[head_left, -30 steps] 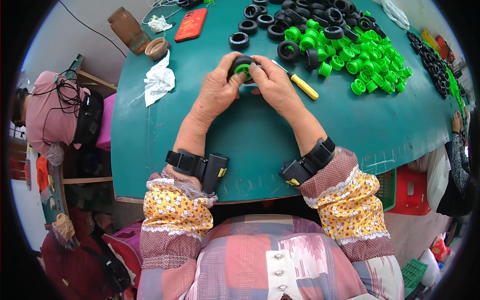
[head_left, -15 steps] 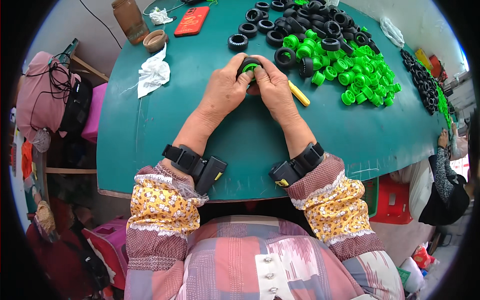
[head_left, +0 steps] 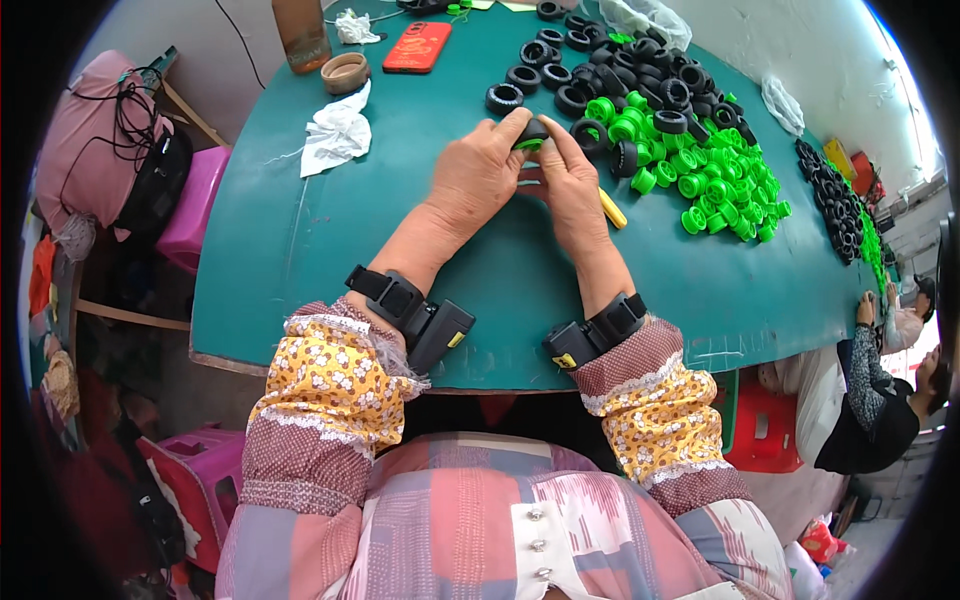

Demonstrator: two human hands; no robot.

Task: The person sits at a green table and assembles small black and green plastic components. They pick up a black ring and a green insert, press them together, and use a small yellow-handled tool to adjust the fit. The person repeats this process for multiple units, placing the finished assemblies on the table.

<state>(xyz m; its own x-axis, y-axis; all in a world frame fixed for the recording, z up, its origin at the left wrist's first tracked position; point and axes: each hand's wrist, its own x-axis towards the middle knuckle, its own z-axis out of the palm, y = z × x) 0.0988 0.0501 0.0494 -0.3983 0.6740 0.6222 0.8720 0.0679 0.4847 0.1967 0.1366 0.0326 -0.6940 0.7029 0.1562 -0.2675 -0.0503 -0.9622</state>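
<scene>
Between both hands, over the middle of the table, is a small black toy tyre [head_left: 534, 129] with a bright green wheel hub [head_left: 530, 144] set in it. My left hand [head_left: 476, 170] grips its left side, fingers and thumb closed on it. From the right, my right hand [head_left: 570, 182] pinches the same tyre with thumb and fingertips. The tyre is tilted, so only part of the hub shows. A yellow-handled tool [head_left: 612, 209] lies just beyond my right hand, partly hidden by it.
Loose black tyres [head_left: 610, 80] and a heap of green hubs [head_left: 725, 180] cover the far right of the green table [head_left: 330, 290]. At the far left are a red phone [head_left: 417, 47], crumpled tissue [head_left: 336, 132], a round brown lid [head_left: 345, 73] and a bottle [head_left: 300, 35]. Another person [head_left: 880, 400] works at right.
Both hands have turned the tyre, so the green hub now shows more edge-on. My right fingers have shifted on it. The whole view has also moved slightly.
</scene>
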